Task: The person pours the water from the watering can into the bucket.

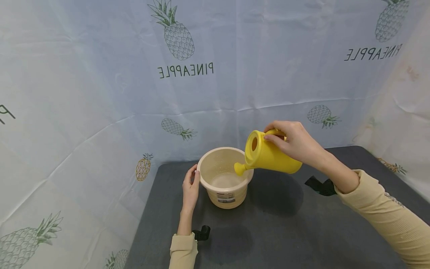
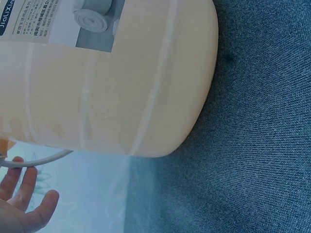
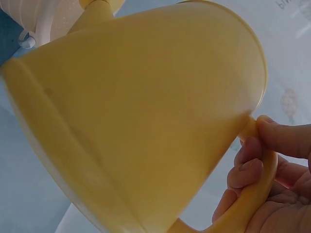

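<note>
A cream plastic bucket (image 1: 227, 198) with a paper label stands upright on the dark tabletop. My left hand (image 1: 190, 190) touches its rim at the left; in the left wrist view the left-hand fingers (image 2: 26, 189) are loosely extended by the curved grey handle. My right hand (image 1: 292, 142) grips the handle of a yellow watering can (image 1: 273, 157). The can is tipped left, its round spout head over the bucket's right rim. In the right wrist view the right-hand fingers (image 3: 245, 165) curl round the can handle (image 3: 257, 194). Whether water flows is hard to tell.
The dark tabletop (image 1: 268, 239) has darker patches beside and in front of the bucket. A pale curtain (image 1: 235, 89) printed with pineapples hangs behind and on both sides. Black straps (image 1: 321, 186) show near both wrists.
</note>
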Action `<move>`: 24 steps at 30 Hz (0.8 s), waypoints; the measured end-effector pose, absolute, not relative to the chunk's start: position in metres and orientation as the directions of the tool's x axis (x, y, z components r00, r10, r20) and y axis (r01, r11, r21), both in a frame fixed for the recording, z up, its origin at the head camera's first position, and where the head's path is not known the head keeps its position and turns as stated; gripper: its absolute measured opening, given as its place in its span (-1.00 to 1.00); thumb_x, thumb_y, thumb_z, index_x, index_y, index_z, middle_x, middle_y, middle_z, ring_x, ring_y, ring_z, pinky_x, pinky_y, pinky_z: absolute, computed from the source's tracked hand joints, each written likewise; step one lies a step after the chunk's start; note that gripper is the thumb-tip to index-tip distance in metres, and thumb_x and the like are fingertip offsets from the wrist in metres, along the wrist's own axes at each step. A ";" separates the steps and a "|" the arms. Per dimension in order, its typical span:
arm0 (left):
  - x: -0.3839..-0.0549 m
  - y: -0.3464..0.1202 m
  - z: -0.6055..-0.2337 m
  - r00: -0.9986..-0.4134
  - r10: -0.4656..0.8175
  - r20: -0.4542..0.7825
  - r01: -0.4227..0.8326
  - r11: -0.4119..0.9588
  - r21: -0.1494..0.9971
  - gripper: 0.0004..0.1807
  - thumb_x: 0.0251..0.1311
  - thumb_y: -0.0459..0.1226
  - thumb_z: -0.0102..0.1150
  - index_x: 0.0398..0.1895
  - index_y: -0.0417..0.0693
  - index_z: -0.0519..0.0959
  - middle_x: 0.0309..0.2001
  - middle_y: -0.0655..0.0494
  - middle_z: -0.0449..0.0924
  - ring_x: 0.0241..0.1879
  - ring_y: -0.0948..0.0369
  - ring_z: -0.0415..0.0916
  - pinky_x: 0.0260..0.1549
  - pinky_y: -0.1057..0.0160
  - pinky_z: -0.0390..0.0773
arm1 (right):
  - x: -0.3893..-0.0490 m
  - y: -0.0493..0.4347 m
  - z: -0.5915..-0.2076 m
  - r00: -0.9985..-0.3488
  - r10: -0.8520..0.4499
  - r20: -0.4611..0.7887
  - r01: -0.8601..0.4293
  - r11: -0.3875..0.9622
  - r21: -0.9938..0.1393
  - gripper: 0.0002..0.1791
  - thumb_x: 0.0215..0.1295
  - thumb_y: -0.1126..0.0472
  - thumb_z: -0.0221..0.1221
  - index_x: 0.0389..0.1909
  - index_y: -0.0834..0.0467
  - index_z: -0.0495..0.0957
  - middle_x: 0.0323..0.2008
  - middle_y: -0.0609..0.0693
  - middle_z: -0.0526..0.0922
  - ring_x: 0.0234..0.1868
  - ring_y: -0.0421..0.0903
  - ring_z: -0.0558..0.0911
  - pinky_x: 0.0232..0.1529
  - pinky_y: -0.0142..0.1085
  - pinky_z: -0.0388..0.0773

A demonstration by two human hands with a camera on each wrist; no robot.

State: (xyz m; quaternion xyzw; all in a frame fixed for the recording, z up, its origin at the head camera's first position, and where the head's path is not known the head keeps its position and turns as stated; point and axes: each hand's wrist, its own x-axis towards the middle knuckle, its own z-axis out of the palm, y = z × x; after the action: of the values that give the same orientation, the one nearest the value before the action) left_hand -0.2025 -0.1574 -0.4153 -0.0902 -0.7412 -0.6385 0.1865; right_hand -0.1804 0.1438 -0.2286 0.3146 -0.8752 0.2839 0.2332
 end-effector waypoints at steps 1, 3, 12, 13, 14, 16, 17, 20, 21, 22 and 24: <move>-0.202 -0.157 -0.415 -0.914 -0.104 0.392 0.372 0.167 0.913 -0.57 0.40 -0.29 -0.11 0.24 -0.34 0.31 0.18 -0.23 0.34 0.15 -0.04 0.28 0.04 -0.07 0.29 | -0.180 0.144 -0.228 -0.694 -0.418 0.586 -0.682 0.641 -0.352 -0.90 0.15 0.35 0.25 -0.29 0.23 0.58 -0.40 -0.01 0.61 -0.45 -0.18 0.45 -0.41 -0.35 0.44; -0.203 -0.157 -0.415 -0.913 -0.099 0.395 0.377 0.163 0.912 -0.57 0.40 -0.29 -0.11 0.24 -0.35 0.31 0.19 -0.23 0.34 0.16 -0.05 0.27 0.05 -0.08 0.29 | -0.180 0.144 -0.228 -0.695 -0.417 0.585 -0.682 0.640 -0.354 -0.90 0.16 0.34 0.24 -0.29 0.23 0.58 -0.39 -0.01 0.62 -0.44 -0.18 0.45 -0.40 -0.35 0.45; -0.203 -0.157 -0.415 -0.914 -0.101 0.392 0.375 0.158 0.914 -0.57 0.39 -0.29 -0.11 0.24 -0.36 0.31 0.19 -0.24 0.33 0.17 -0.05 0.26 0.07 -0.09 0.28 | -0.180 0.144 -0.228 -0.697 -0.417 0.583 -0.680 0.642 -0.354 -0.90 0.16 0.34 0.24 -0.29 0.24 0.58 -0.40 -0.01 0.61 -0.45 -0.17 0.44 -0.41 -0.35 0.44; -0.203 -0.157 -0.415 -0.914 -0.101 0.393 0.375 0.157 0.914 -0.57 0.39 -0.30 -0.11 0.24 -0.36 0.31 0.19 -0.24 0.33 0.17 -0.06 0.27 0.07 -0.09 0.28 | -0.180 0.145 -0.229 -0.699 -0.415 0.583 -0.678 0.643 -0.355 -0.90 0.16 0.34 0.24 -0.29 0.23 0.58 -0.40 -0.01 0.61 -0.45 -0.17 0.44 -0.41 -0.35 0.44; -0.203 -0.157 -0.415 -0.913 -0.101 0.394 0.377 0.155 0.913 -0.57 0.39 -0.30 -0.11 0.24 -0.37 0.31 0.19 -0.24 0.33 0.17 -0.06 0.27 0.07 -0.09 0.28 | -0.180 0.145 -0.229 -0.700 -0.413 0.582 -0.677 0.643 -0.357 -0.90 0.16 0.34 0.24 -0.29 0.23 0.58 -0.40 -0.01 0.61 -0.45 -0.17 0.44 -0.40 -0.35 0.44; -0.203 -0.157 -0.415 -0.912 -0.100 0.397 0.380 0.153 0.912 -0.57 0.39 -0.30 -0.12 0.24 -0.37 0.31 0.19 -0.25 0.33 0.16 -0.07 0.27 0.06 -0.10 0.28 | -0.180 0.146 -0.230 -0.702 -0.409 0.583 -0.675 0.643 -0.361 -0.90 0.16 0.34 0.24 -0.29 0.23 0.58 -0.40 -0.01 0.61 -0.45 -0.17 0.44 -0.41 -0.35 0.44; -0.203 -0.157 -0.415 -0.912 -0.100 0.398 0.382 0.150 0.912 -0.58 0.39 -0.31 -0.12 0.24 -0.38 0.30 0.19 -0.26 0.33 0.16 -0.07 0.27 0.06 -0.10 0.28 | -0.181 0.146 -0.231 -0.702 -0.407 0.584 -0.675 0.642 -0.364 -0.90 0.16 0.33 0.24 -0.29 0.23 0.58 -0.39 -0.01 0.62 -0.45 -0.18 0.44 -0.41 -0.36 0.44; -0.203 -0.157 -0.416 -0.912 -0.101 0.398 0.382 0.148 0.912 -0.57 0.39 -0.31 -0.12 0.24 -0.39 0.30 0.19 -0.26 0.33 0.17 -0.07 0.26 0.08 -0.10 0.28 | -0.182 0.148 -0.234 -0.697 -0.402 0.594 -0.679 0.634 -0.370 -0.91 0.16 0.34 0.24 -0.29 0.22 0.59 -0.40 -0.02 0.61 -0.46 -0.18 0.44 -0.41 -0.38 0.43; -0.204 -0.157 -0.416 -0.913 -0.101 0.396 0.380 0.147 0.913 -0.57 0.39 -0.31 -0.12 0.24 -0.39 0.30 0.19 -0.25 0.33 0.17 -0.06 0.26 0.08 -0.09 0.27 | -0.182 0.149 -0.235 -0.696 -0.399 0.597 -0.680 0.633 -0.370 -0.91 0.16 0.34 0.24 -0.30 0.22 0.59 -0.41 -0.02 0.61 -0.46 -0.19 0.43 -0.42 -0.39 0.42; -0.204 -0.157 -0.416 -0.913 -0.102 0.395 0.379 0.148 0.914 -0.57 0.40 -0.31 -0.12 0.24 -0.38 0.30 0.20 -0.25 0.33 0.18 -0.06 0.26 0.08 -0.09 0.27 | -0.182 0.149 -0.235 -0.695 -0.396 0.600 -0.681 0.631 -0.371 -0.91 0.16 0.34 0.24 -0.30 0.22 0.58 -0.41 -0.03 0.61 -0.46 -0.19 0.43 -0.42 -0.39 0.42; -0.204 -0.157 -0.416 -0.914 -0.105 0.392 0.375 0.149 0.915 -0.57 0.39 -0.31 -0.12 0.24 -0.38 0.30 0.20 -0.25 0.33 0.18 -0.05 0.26 0.08 -0.08 0.27 | -0.182 0.151 -0.237 -0.695 -0.388 0.605 -0.679 0.631 -0.375 -0.91 0.16 0.34 0.24 -0.31 0.21 0.58 -0.41 -0.03 0.60 -0.46 -0.19 0.43 -0.42 -0.40 0.41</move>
State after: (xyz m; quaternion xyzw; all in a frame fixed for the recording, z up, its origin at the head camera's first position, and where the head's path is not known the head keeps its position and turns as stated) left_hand -0.2040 -0.1569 -0.4158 -0.0920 -0.7350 -0.6456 0.1858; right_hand -0.1823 0.1509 -0.2372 0.3066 -0.8702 0.3004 0.2417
